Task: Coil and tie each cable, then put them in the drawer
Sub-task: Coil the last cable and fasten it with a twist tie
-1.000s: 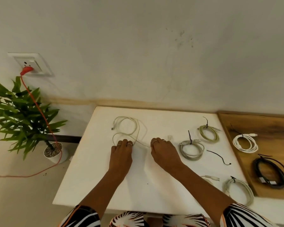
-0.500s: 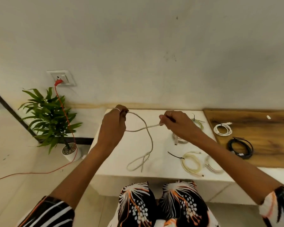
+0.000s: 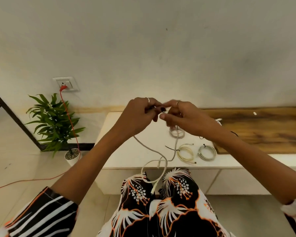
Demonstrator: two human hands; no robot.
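Note:
My left hand (image 3: 137, 115) and my right hand (image 3: 183, 117) are raised close together above the white table (image 3: 126, 154), both pinching a loose off-white cable (image 3: 150, 149). The cable hangs down from my hands in a loop, and one plug end dangles over my lap. Three coiled, tied cables lie on the table: a grey one (image 3: 177, 133) under my right hand, a cream one (image 3: 185, 153) and a grey-white one (image 3: 207, 152) near the front edge. A loose black tie (image 3: 170, 148) lies beside the cream coil.
A wooden surface (image 3: 263, 129) adjoins the table on the right, with a white cable partly hidden behind my right wrist. A potted plant (image 3: 55, 124) stands at the left. A red cord (image 3: 70, 124) runs from a wall socket (image 3: 65, 83) down across the floor.
My hands have come together from being apart. The cable's loop has swung lower and now hangs over the table edge. The camera view has shifted back from the table.

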